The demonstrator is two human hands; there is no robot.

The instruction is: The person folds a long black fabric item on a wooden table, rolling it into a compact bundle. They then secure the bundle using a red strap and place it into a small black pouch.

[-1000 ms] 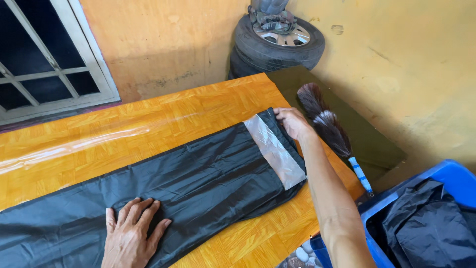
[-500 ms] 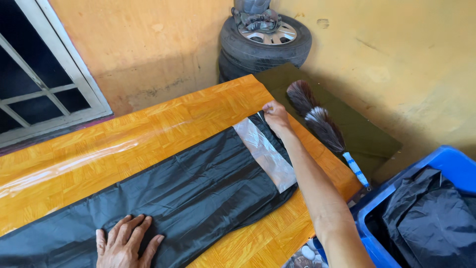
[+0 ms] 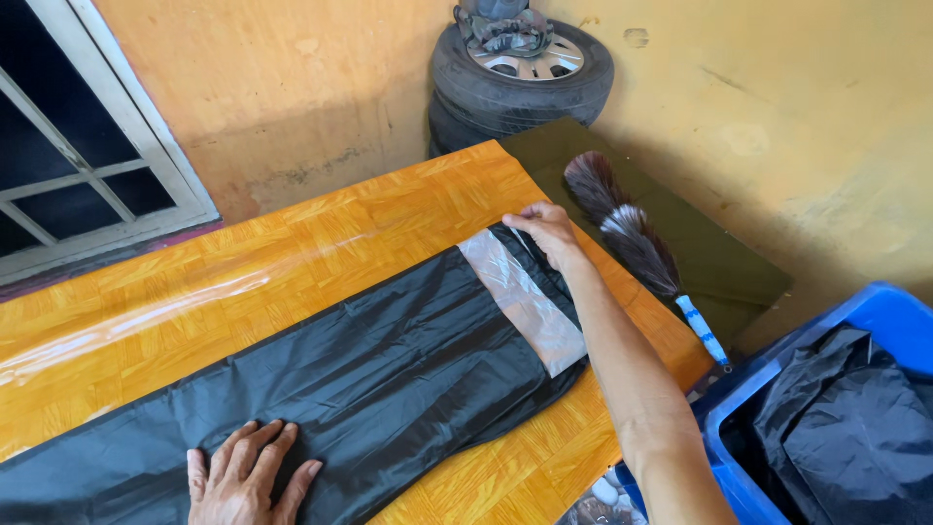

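Black fabric (image 3: 369, 379) spread flat on orange counter (image 3: 292, 253).
Left hand (image 3: 248, 476) pressed flat, fingers spread; right hand (image 3: 549, 231) pinching the fabric's far corner.

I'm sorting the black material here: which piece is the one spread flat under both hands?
The long black sheet on the orange table, pressed by the left hand and right hand. The other black material sits crumpled in the blue bin.
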